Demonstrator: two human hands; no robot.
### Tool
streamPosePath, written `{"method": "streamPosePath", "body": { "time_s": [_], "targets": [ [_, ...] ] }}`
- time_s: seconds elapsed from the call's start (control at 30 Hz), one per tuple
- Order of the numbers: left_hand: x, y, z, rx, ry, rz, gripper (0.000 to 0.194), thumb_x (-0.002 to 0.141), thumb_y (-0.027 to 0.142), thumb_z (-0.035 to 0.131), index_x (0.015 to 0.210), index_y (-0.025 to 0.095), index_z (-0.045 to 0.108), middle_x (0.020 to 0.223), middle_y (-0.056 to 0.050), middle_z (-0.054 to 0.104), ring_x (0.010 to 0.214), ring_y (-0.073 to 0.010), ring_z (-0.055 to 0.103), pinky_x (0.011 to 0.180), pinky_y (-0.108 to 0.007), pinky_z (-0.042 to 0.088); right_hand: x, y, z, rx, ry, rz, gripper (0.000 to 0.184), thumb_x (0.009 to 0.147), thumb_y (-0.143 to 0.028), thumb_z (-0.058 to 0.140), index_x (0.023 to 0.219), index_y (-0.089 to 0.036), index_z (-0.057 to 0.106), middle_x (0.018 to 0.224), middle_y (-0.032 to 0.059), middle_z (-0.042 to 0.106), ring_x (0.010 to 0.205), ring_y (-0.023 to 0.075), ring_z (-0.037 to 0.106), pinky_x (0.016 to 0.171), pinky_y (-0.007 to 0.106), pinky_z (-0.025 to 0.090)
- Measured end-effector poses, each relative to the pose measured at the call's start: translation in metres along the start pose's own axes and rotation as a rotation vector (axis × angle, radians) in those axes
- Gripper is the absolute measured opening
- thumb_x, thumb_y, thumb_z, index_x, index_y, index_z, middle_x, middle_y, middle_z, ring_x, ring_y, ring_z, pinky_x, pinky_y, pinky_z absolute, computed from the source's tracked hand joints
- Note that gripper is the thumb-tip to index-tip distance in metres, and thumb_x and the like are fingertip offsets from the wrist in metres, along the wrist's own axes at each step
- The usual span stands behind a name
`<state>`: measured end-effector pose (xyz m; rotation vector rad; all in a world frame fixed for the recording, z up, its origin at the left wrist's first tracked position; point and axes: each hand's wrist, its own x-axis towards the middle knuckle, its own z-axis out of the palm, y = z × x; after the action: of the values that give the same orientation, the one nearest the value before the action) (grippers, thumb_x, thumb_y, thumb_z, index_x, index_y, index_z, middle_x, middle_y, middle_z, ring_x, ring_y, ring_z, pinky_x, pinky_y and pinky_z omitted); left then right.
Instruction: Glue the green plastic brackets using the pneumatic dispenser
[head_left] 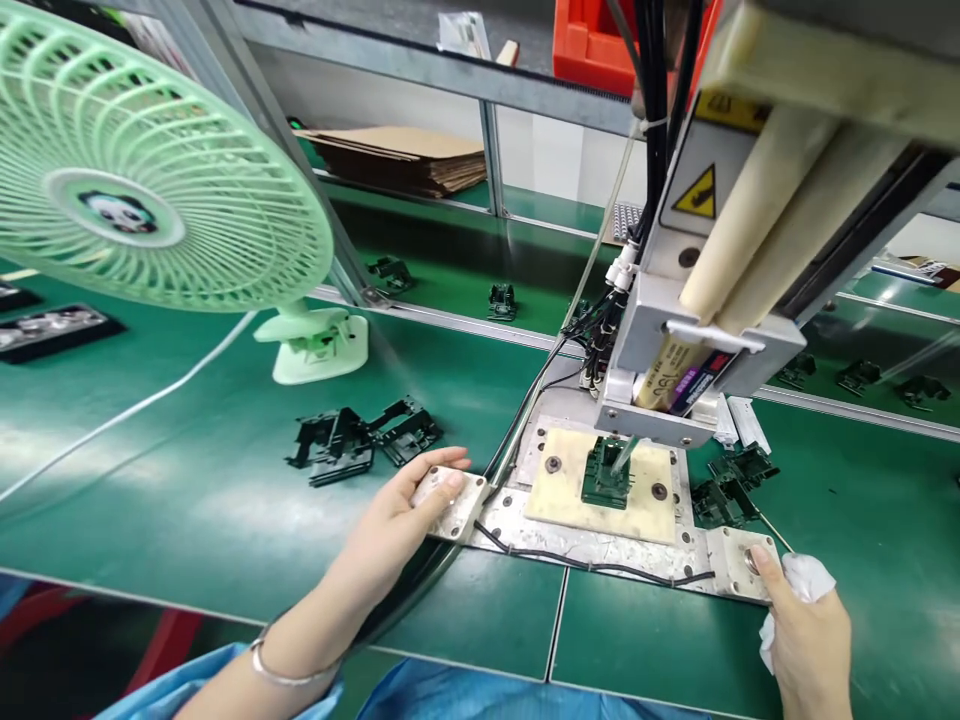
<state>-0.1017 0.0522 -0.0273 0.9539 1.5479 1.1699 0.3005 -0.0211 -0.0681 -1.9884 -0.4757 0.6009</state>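
Observation:
My left hand [405, 515] lies with its fingers stretched over the left metal button block [459, 502] of a machine's base plate [600, 545]. My right hand [802, 630] presses its thumb on the right button [750, 560] while the other fingers clutch a white cloth [806, 580]. Between them a dark green plastic part [606, 475] sits on a cream fixture pad [645, 490], under the dispensing head [675, 390] whose nozzle tip touches the part.
A mint green fan [150, 160] stands at the left with its white cord trailing. Loose black plastic parts [367, 440] lie left of the machine, more [731, 490] right of the pad. Cardboard sheets [405, 155] and an orange bin [592, 40] sit behind.

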Motion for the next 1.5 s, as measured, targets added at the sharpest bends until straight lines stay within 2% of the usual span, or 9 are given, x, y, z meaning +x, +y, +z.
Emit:
{"method": "streamPosePath", "body": {
  "time_s": [0.13, 0.23, 0.33, 0.5, 0.6, 0.8, 1.0, 1.2, 1.5],
  "targets": [
    [0.0, -0.005, -0.001, -0.093, 0.01, -0.014, 0.064, 0.062, 0.062, 0.083, 0.107, 0.019, 0.068, 0.11, -0.01, 0.073, 0.077, -0.0197, 0.066, 0.064, -0.026, 0.054, 0.002, 0.008, 0.003, 0.029, 0.066, -0.105, 0.066, 0.048, -0.071, 0.089, 0.072, -0.019, 0.056, 0.059, 0.0001, 0.052, 0.048, 0.0155, 0.044, 0.035, 0.025, 0.036],
    [-0.001, -0.007, -0.001, -0.083, 0.018, -0.015, 0.062, 0.063, 0.062, 0.083, 0.105, 0.02, 0.069, 0.108, -0.009, 0.073, 0.077, -0.0193, 0.066, 0.063, -0.025, 0.053, -0.001, 0.007, 0.003, 0.013, 0.043, -0.051, 0.064, 0.05, -0.07, 0.088, 0.07, -0.019, 0.055, 0.058, 0.0, 0.052, 0.046, 0.0145, 0.042, 0.034, 0.025, 0.035],
    [0.0, -0.007, 0.0, -0.068, 0.02, -0.013, 0.062, 0.063, 0.063, 0.082, 0.105, 0.019, 0.068, 0.108, -0.01, 0.072, 0.078, -0.0206, 0.066, 0.063, -0.025, 0.053, -0.002, 0.003, 0.002, 0.016, 0.033, 0.013, 0.066, 0.046, -0.07, 0.09, 0.072, -0.018, 0.058, 0.061, 0.0022, 0.056, 0.048, 0.0159, 0.045, 0.034, 0.025, 0.036],
    [0.002, -0.009, -0.001, -0.06, 0.027, -0.015, 0.063, 0.063, 0.064, 0.082, 0.106, 0.02, 0.068, 0.108, -0.008, 0.072, 0.077, -0.0183, 0.065, 0.064, -0.023, 0.051, 0.001, 0.004, 0.003, 0.023, 0.071, 0.0, 0.074, 0.039, -0.069, 0.092, 0.081, -0.014, 0.065, 0.067, 0.0048, 0.062, 0.051, 0.0175, 0.05, 0.038, 0.026, 0.039],
    [0.002, -0.011, -0.001, -0.055, 0.025, -0.014, 0.062, 0.064, 0.063, 0.082, 0.106, 0.02, 0.067, 0.107, -0.007, 0.071, 0.077, -0.018, 0.064, 0.064, -0.023, 0.051, 0.004, 0.008, 0.004, 0.034, 0.072, -0.046, 0.072, 0.041, -0.068, 0.091, 0.081, -0.013, 0.065, 0.066, 0.0047, 0.061, 0.051, 0.0169, 0.049, 0.038, 0.026, 0.039],
    [0.003, -0.014, -0.002, -0.055, 0.013, -0.003, 0.058, 0.066, 0.059, 0.082, 0.106, 0.021, 0.066, 0.107, -0.007, 0.07, 0.08, -0.0187, 0.064, 0.065, -0.022, 0.052, 0.002, 0.011, 0.005, 0.07, 0.051, -0.124, 0.061, 0.052, -0.065, 0.09, 0.075, -0.018, 0.057, 0.057, -0.0031, 0.05, 0.046, 0.0128, 0.04, 0.035, 0.024, 0.034],
    [0.005, -0.013, -0.001, -0.04, 0.033, -0.004, 0.056, 0.064, 0.059, 0.082, 0.102, 0.021, 0.067, 0.1, -0.005, 0.072, 0.075, -0.0189, 0.064, 0.062, -0.023, 0.052, -0.004, 0.006, 0.007, 0.112, 0.021, -0.062, 0.065, 0.052, -0.065, 0.091, 0.069, -0.023, 0.045, 0.052, -0.0076, 0.038, 0.04, 0.011, 0.035, 0.029, 0.024, 0.029],
    [0.004, -0.014, -0.003, -0.045, 0.033, -0.012, 0.05, 0.066, 0.056, 0.082, 0.101, 0.023, 0.068, 0.098, -0.002, 0.073, 0.071, -0.017, 0.065, 0.06, -0.022, 0.051, -0.007, 0.002, 0.009, 0.153, 0.026, -0.104, 0.069, 0.052, -0.065, 0.091, 0.067, -0.024, 0.038, 0.052, -0.0086, 0.035, 0.04, 0.0086, 0.032, 0.03, 0.022, 0.029],
    [0.005, -0.015, -0.002, -0.025, 0.041, 0.005, 0.051, 0.066, 0.057, 0.081, 0.101, 0.022, 0.067, 0.095, -0.002, 0.072, 0.071, -0.0177, 0.065, 0.059, -0.023, 0.051, -0.004, 0.005, 0.009, 0.156, 0.034, -0.152, 0.066, 0.054, -0.063, 0.09, 0.068, -0.023, 0.039, 0.054, -0.0084, 0.036, 0.041, 0.0084, 0.032, 0.032, 0.022, 0.027]
  ]
}}
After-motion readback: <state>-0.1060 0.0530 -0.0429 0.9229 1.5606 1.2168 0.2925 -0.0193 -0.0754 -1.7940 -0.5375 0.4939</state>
